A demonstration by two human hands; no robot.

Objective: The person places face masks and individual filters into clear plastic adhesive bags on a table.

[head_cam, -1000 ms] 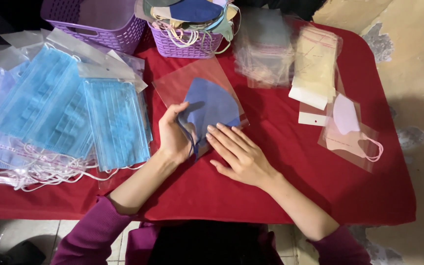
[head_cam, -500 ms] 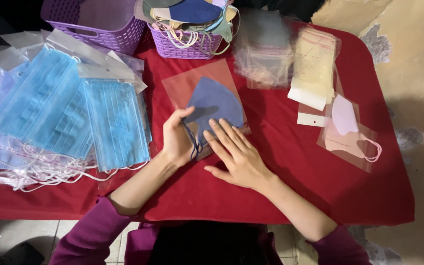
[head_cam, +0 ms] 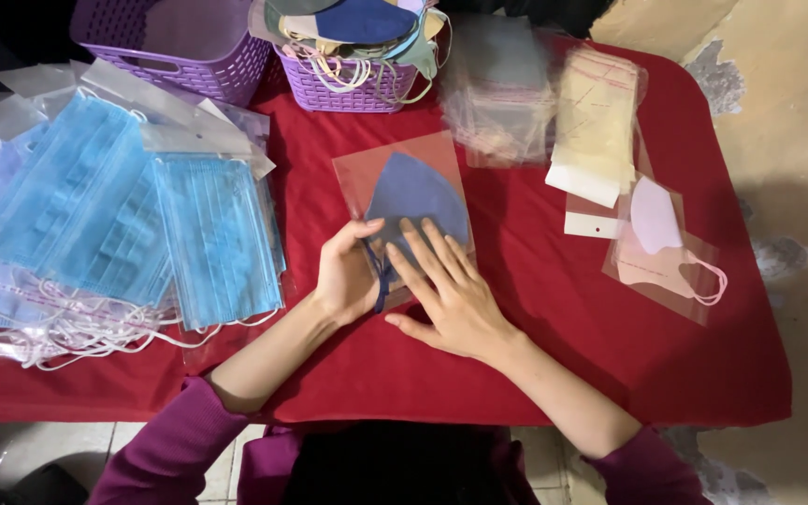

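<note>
1. Your left hand [head_cam: 346,279] gripped the near left edge of the clear bag [head_cam: 404,208], thumb on top and fingers curled, with the dark ear loop beside it.
2. Your right hand [head_cam: 451,295] lay flat and open, fingers spread, pressing the bag's near end; it grasped nothing.
3. The blue mask [head_cam: 415,194] sat inside the bag, on the red tablecloth [head_cam: 516,355].
4. Packed light-blue masks [head_cam: 123,220] lay left of the bag; two purple baskets [head_cam: 348,89] stood beyond it.

Both hands [head_cam: 404,281] on bagged blue mask [head_cam: 415,198]
</note>
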